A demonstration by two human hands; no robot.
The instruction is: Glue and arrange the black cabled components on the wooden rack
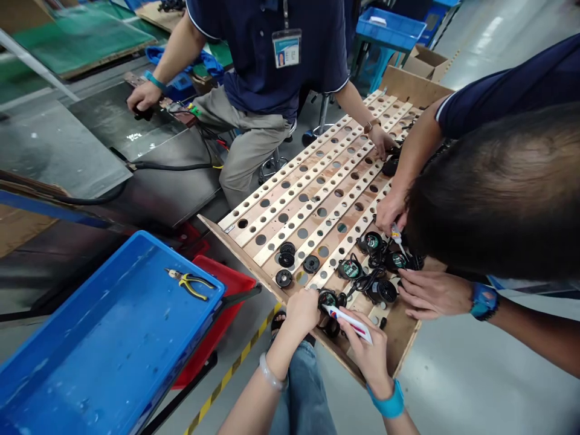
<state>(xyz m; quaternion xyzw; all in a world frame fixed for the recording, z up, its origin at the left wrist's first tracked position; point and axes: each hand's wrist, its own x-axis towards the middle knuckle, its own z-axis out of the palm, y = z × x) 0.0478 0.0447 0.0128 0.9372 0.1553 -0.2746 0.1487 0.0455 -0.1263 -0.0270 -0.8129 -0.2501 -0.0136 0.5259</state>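
My right hand (369, 350) is closed around a white glue tube (356, 326) with red and blue print. The tube's narrow tip meets a round black motor housing (327, 299) with a green circuit board inside. My left hand (302, 309) has its fingers curled at the left side of that housing, gripping it. Close by on the wooden rack lie another black housing (350, 267) with an exposed green board, a finned black motor (383, 291) and coiled black cable (369, 279). Several black ring-shaped parts (286, 257) sit to the left.
The slatted wooden rack (317, 196) has rows of round holes. At right, a co-worker's hand (392, 211) holds a small tube (399, 238) over a housing. Another person sits across the rack. A blue tray (104, 332) at left holds yellow-handled pliers (193, 284), above a red bin (222, 320).
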